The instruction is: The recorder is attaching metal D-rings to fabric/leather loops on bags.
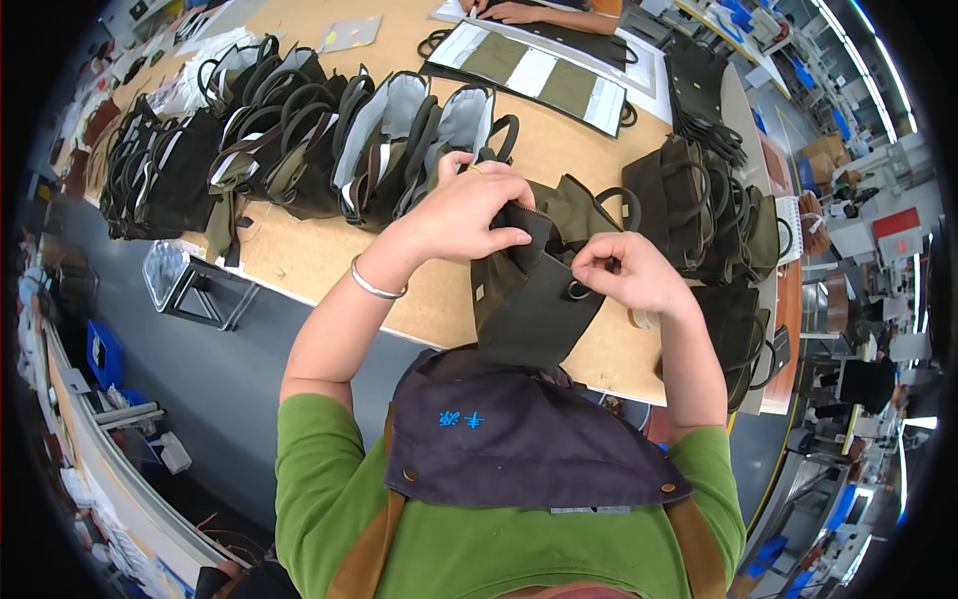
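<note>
The left hand (469, 212) is closed on the upper edge of a dark olive bag (529, 299), and the right hand (627, 275) is pinched on a small ring at its side. The bag is held above the near edge of the wooden surface (299, 255), in front of a row of finished bags (299, 140). The fabric should be kept tight by the left hand while the ring is handled; the bag looks soft, dark and folded.

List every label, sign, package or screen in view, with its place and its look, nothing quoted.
Blue embroidered mark: on the dark navy apron bib, small, at the person's chest.
Red rectangular sign: far right, above the machines.
Brown cardboard box: right background, beyond the wooden table.
No screens can be made out.
</note>
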The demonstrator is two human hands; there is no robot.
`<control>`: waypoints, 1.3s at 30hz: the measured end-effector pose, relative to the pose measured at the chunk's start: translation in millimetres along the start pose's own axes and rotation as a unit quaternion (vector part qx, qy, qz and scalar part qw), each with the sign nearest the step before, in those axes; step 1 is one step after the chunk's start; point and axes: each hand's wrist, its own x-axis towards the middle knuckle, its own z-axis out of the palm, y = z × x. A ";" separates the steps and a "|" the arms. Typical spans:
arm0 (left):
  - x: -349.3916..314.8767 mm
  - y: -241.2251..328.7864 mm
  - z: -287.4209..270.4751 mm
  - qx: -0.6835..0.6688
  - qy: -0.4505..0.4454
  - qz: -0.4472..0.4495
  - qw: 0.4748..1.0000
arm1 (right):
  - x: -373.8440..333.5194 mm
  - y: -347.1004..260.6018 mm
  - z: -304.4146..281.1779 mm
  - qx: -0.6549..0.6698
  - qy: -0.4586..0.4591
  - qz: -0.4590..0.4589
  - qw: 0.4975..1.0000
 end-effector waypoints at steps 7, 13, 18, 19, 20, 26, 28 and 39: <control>9.6 5.1 3.0 -0.080 -0.045 0.002 0.996 | -5.9 -7.7 20.9 -0.039 0.106 0.007 0.994; 9.2 13.1 5.1 -0.066 -0.044 0.006 0.997 | -5.7 -0.7 25.9 0.035 0.101 -0.010 0.994; 8.9 15.1 5.3 -0.057 -0.043 0.000 0.997 | -2.6 -6.4 35.1 0.011 0.127 -0.037 0.991; 9.0 15.0 6.0 -0.056 -0.041 0.002 0.998 | -2.4 -6.9 37.2 0.015 0.130 -0.033 0.991; 9.3 14.8 6.4 -0.055 -0.040 0.005 0.998 | -2.7 -7.1 39.3 0.019 0.133 -0.028 0.991; 6.5 14.0 5.4 -0.064 -0.051 -0.006 0.997 | -1.1 -4.3 34.9 0.045 0.108 -0.006 0.993; 5.1 13.8 4.5 -0.063 -0.046 -0.008 0.997 | -2.1 -3.9 31.2 0.038 0.098 0.007 0.994; 4.4 15.1 3.8 -0.070 -0.056 0.007 0.996 | -1.2 -14.8 28.5 0.037 0.052 0.040 0.997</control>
